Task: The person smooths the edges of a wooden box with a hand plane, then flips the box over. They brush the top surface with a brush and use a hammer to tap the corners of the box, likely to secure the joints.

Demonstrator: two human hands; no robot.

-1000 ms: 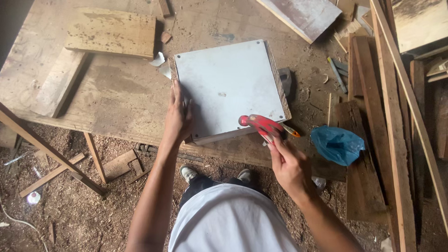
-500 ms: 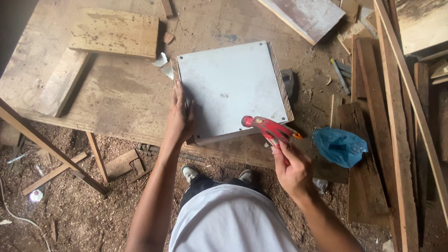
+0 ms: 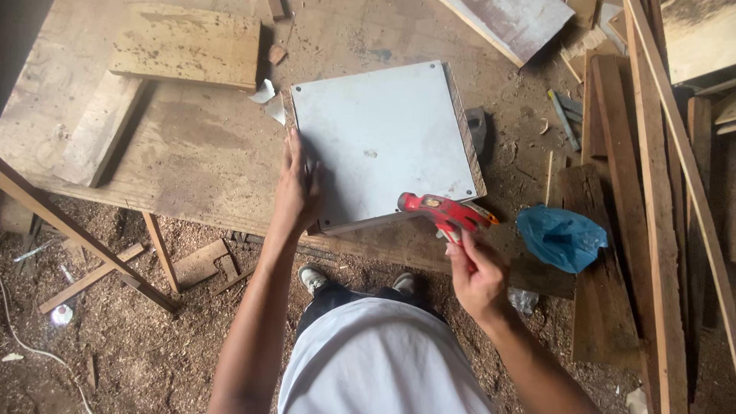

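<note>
With our left hand [image 3: 297, 188] pressed flat on the left edge of the white panel [image 3: 383, 142] at frame centre, our right hand [image 3: 475, 272] grips the red tool [image 3: 443, 211] at its lower-right corner, best worked with the panel pinned firmly against the workbench [image 3: 192, 153].

A rough woodworking workshop, seen from above, is showing its trade everywhere. A worn plywood workbench [image 3: 192, 153] is standing on timber legs over a dirt floor that is lying thick with sawdust and shavings [image 3: 115, 337]. Loose planks [image 3: 652, 192] are piling up along the right side, and wood offcuts [image 3: 199, 264] are lying scattered below the bench.
</note>
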